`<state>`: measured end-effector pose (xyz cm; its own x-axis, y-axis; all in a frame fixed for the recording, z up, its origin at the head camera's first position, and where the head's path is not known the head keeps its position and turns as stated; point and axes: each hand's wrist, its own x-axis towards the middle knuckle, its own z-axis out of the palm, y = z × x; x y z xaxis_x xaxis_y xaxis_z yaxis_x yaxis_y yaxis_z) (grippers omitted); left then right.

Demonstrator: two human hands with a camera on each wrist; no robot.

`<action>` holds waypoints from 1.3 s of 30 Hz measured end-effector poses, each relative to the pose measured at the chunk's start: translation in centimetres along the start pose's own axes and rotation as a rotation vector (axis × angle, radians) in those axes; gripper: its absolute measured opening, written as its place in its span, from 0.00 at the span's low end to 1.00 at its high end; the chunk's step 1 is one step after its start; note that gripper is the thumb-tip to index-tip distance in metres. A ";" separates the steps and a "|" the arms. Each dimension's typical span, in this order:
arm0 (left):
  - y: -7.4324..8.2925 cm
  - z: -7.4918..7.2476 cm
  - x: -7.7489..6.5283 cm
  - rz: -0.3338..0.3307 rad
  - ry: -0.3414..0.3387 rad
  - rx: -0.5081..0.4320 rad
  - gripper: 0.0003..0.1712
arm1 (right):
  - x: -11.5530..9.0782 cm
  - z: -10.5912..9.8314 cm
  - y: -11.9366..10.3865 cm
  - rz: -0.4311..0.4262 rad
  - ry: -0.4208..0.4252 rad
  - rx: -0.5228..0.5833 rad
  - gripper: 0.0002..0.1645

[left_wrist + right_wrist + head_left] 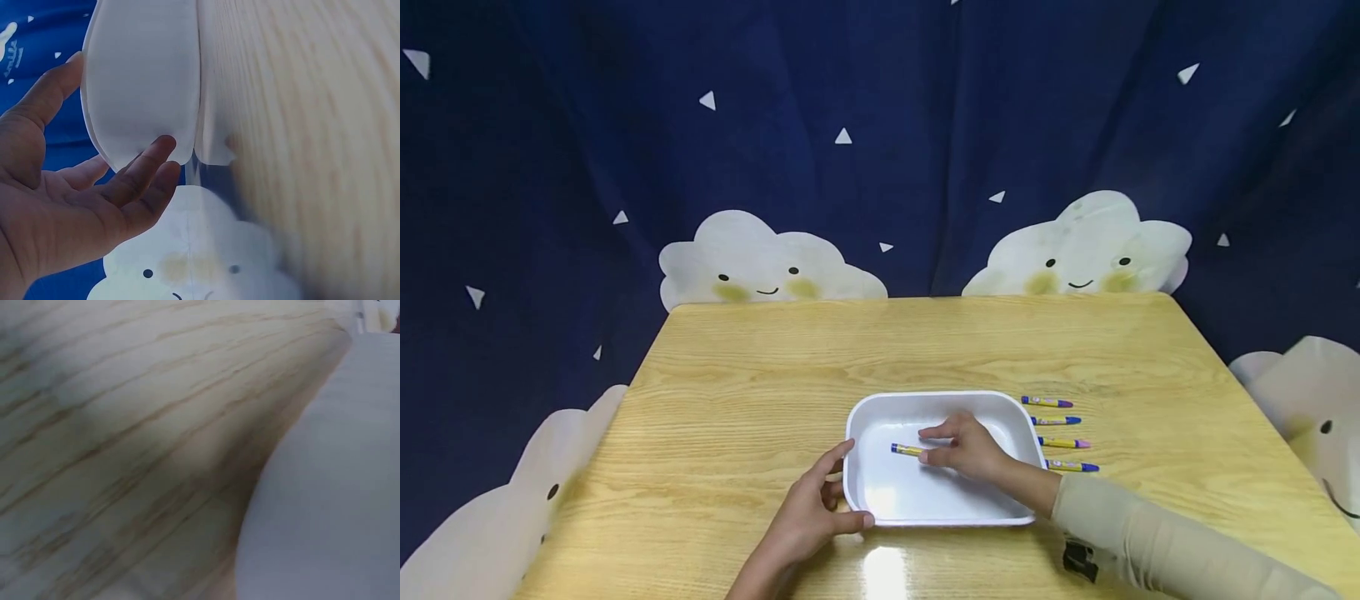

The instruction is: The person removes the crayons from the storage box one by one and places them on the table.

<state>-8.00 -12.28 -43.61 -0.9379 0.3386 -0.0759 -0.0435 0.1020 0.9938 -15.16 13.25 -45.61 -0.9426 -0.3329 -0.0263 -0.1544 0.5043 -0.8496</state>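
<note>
While the left hand (808, 518) steadies the white tray (880, 500) with fingers apart against its near-left corner, the right hand (964, 448) pinches a crayon (907, 450) inside it, probably light, stiff, brittle, best gripped mid-barrel.

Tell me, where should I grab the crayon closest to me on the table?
Pinch the nearest crayon around its middle, coming straight down from above. It lies flat on the table, with the tray on its left, so fingers fit on its long sides.
</note>
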 end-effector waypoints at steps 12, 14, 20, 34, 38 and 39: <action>-0.2 -0.4 -0.2 -0.013 0.021 -0.003 0.55 | 0.3 1.5 -0.5 -0.039 0.059 -0.339 0.16; -0.2 -0.4 -0.2 -0.013 0.022 0.000 0.55 | 0.4 1.4 -0.5 -0.051 0.062 -0.367 0.12; -0.3 -0.5 -0.1 -0.014 0.018 0.026 0.55 | 0.5 0.7 -0.3 -0.100 0.051 -0.300 0.07; -0.2 -0.2 -0.1 -0.009 0.013 0.040 0.55 | -1.5 -2.4 -1.0 -0.221 0.017 -0.159 0.08; -0.1 -0.1 0.0 -0.011 0.009 0.039 0.55 | -3.2 -4.7 -1.4 -0.297 -0.007 -0.126 0.07; -0.1 -0.1 0.0 -0.014 0.005 0.037 0.55 | -3.6 -5.2 -1.4 -0.308 -0.007 -0.126 0.07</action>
<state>-8.00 -12.38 -43.66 -0.9388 0.3328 -0.0888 -0.0437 0.1408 0.9891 -13.07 17.85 -41.60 -0.8440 -0.4902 0.2175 -0.4675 0.4738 -0.7463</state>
